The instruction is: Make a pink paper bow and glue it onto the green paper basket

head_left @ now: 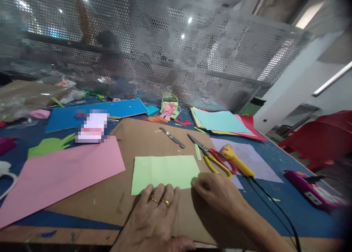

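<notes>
A light green sheet of paper (162, 168) with faint upright creases lies flat on a brown cardboard sheet (137, 138). My left hand (158, 211), with gold rings on two fingers, rests flat on the paper's near edge. At the sheet's lower right corner is my right hand (214, 189), its fingers curled closed against the edge; its fingertips are partly hidden. Just beyond the right hand lie scissors (210, 153) with red and yellow handles and a yellow glue gun (238, 160). A metal cutter blade (172, 137) lies on the cardboard above the paper.
Pink paper (74, 167) and a blurred phone (93, 126) lie left. Stacked coloured sheets (220, 120) and a small green paper basket with a pink bow (169, 108) stand at the back, before a perforated metal screen (165, 43). A purple power strip (313, 191) lies right.
</notes>
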A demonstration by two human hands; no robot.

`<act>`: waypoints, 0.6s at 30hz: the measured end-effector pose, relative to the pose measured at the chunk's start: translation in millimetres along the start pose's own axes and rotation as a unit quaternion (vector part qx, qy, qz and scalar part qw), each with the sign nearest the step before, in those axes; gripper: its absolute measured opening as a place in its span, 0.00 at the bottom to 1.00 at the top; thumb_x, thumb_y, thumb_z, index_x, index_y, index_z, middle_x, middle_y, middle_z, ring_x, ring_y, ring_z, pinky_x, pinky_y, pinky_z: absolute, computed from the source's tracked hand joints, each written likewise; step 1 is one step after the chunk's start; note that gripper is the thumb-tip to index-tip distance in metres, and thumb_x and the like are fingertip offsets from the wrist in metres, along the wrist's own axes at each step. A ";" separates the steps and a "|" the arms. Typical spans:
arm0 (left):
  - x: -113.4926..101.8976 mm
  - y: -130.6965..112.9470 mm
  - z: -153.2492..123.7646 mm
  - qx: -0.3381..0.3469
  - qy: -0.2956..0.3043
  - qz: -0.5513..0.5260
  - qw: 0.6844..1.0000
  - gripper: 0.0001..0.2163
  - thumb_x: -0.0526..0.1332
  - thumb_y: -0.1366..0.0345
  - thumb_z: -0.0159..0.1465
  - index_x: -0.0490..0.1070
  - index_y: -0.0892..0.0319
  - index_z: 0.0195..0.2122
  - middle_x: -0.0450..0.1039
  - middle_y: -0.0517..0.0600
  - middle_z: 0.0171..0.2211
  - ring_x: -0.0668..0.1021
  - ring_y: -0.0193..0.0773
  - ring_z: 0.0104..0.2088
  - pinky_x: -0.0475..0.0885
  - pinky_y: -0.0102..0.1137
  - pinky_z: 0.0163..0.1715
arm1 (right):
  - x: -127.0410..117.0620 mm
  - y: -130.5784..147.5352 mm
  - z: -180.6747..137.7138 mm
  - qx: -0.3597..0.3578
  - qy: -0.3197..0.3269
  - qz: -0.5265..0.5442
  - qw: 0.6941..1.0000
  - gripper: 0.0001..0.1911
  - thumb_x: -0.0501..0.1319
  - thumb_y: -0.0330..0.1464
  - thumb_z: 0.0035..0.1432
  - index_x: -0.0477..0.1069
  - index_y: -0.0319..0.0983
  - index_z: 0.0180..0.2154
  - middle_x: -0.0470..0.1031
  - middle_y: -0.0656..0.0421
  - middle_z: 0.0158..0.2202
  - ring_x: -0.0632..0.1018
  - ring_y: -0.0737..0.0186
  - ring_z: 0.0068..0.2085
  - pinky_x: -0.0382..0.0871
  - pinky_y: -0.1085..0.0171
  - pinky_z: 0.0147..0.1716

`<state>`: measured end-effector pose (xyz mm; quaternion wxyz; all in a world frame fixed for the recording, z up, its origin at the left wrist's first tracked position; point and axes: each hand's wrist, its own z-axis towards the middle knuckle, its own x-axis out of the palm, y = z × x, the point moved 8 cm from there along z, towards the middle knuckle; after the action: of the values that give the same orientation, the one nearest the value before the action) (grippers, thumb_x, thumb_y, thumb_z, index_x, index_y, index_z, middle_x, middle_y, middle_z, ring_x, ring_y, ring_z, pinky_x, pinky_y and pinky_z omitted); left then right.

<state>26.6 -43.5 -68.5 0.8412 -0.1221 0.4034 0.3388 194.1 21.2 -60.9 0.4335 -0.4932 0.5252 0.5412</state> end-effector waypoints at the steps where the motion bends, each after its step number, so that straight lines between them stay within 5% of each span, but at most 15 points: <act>1: 0.9 0.3 -1.2 -0.009 -0.009 -0.001 1.000 0.38 0.39 0.37 0.71 0.73 0.67 0.55 0.77 0.58 0.47 0.71 0.50 0.48 0.57 0.45 0.53 | -1.2 -5.7 0.3 0.006 -0.003 -0.003 1.000 0.18 0.57 0.33 0.63 0.64 0.40 0.20 0.65 0.63 0.20 0.62 0.65 0.24 0.47 0.63 0.25; 5: 1.6 -0.4 -2.7 -0.010 -0.023 0.003 1.000 0.38 0.41 0.37 0.70 0.73 0.67 0.55 0.77 0.58 0.48 0.72 0.51 0.49 0.57 0.45 0.53 | -6.7 -18.9 -0.5 0.015 -0.017 0.003 1.000 0.19 0.56 0.36 0.65 0.62 0.41 0.21 0.66 0.63 0.21 0.65 0.64 0.25 0.49 0.64 0.25; 10: -9.8 1.2 4.4 0.002 -0.011 -0.010 1.000 0.35 0.46 0.38 0.70 0.74 0.67 0.54 0.78 0.56 0.47 0.74 0.48 0.46 0.59 0.43 0.50 | -11.7 1.0 -8.6 -0.016 -0.045 0.030 0.998 0.16 0.55 0.38 0.67 0.66 0.42 0.26 0.70 0.62 0.22 0.68 0.62 0.24 0.51 0.64 0.24; 13: -12.0 2.3 6.5 -0.013 0.000 -0.021 1.000 0.34 0.48 0.38 0.70 0.73 0.66 0.55 0.79 0.56 0.47 0.74 0.48 0.46 0.59 0.42 0.50 | -14.7 17.7 -17.9 -0.083 -0.072 0.049 0.993 0.10 0.52 0.33 0.69 0.70 0.41 0.35 0.74 0.58 0.32 0.72 0.59 0.31 0.58 0.62 0.30; 18: -10.9 0.2 4.7 -0.004 0.004 -0.013 1.000 0.35 0.48 0.37 0.70 0.73 0.67 0.54 0.79 0.56 0.47 0.74 0.48 0.47 0.59 0.43 0.50 | -10.3 31.0 -39.3 -0.228 -0.100 0.064 0.966 0.16 0.47 0.28 0.71 0.73 0.40 0.47 0.74 0.52 0.45 0.71 0.55 0.42 0.61 0.55 0.43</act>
<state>24.5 -46.3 -57.1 0.8438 -0.1318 0.4034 0.3285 168.1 -19.7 -44.9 0.3241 -0.4877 0.3721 0.7202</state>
